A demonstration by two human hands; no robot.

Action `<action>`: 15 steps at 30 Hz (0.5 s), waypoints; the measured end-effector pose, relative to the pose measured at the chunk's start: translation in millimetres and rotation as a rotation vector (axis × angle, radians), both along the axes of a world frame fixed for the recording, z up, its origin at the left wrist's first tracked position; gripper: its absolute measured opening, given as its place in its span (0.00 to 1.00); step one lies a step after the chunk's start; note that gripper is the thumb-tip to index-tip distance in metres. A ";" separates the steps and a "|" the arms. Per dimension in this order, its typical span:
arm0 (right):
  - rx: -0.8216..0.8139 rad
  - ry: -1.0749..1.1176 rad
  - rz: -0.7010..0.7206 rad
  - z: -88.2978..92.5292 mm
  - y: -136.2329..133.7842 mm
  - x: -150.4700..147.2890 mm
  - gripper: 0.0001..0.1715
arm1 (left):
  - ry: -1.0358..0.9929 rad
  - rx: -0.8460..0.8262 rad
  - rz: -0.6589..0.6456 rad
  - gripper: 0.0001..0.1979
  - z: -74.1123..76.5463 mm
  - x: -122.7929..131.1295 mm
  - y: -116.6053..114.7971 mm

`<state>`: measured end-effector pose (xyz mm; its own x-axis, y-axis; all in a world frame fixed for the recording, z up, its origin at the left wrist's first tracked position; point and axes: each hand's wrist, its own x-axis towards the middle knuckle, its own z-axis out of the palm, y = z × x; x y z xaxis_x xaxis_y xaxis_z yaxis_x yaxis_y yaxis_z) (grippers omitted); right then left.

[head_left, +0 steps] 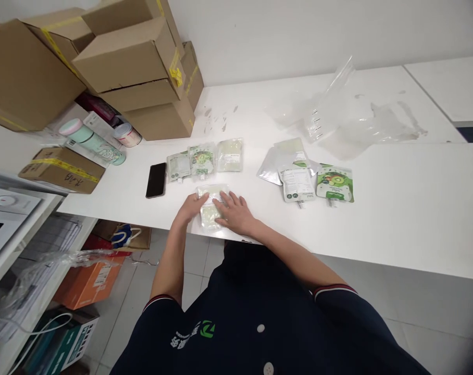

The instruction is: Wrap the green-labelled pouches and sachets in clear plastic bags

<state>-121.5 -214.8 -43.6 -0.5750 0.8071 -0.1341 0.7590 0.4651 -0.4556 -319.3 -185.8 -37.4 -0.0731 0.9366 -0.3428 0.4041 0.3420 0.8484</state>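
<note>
A pale green pouch in a clear plastic bag (210, 221) lies flat near the front edge of the white table. My left hand (190, 209) holds its left edge, thumb on top; the other fingers are partly hidden. Across its right side rests my right hand (236, 214), fingers spread flat on the plastic. Just behind are bagged pouches: one with a fruit print (202, 160), one pale (178, 165) and one plain green (230, 155). To the right lie a white-backed spouted pouch (298, 183), a green fruit-print spouted pouch (335, 183) and a silvery pouch (271, 165).
A black phone (156, 180) lies left of the pouches. Cardboard boxes (123, 57) are stacked at the back left, near a mint-green bottle (91, 141) and a can (127, 134). Crumpled clear plastic bags (346, 114) spread over the table's back right.
</note>
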 end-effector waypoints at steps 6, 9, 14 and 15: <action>0.116 0.062 -0.069 -11.4 21.6 -59.0 0.39 | 0.733 0.518 -0.007 0.20 0.5 9.8 0.1; 0.029 0.113 -0.037 -4.2 31.8 -53.2 0.36 | 0.608 0.590 -0.202 0.24 -15.3 21.1 4.6; 0.030 0.351 -0.023 10.1 28.9 28.2 0.22 | 0.854 0.583 -0.255 0.23 -30.0 17.4 11.4; 0.056 0.390 -0.104 13.3 29.3 51.7 0.21 | 0.902 0.585 -0.263 0.23 -29.7 18.0 11.5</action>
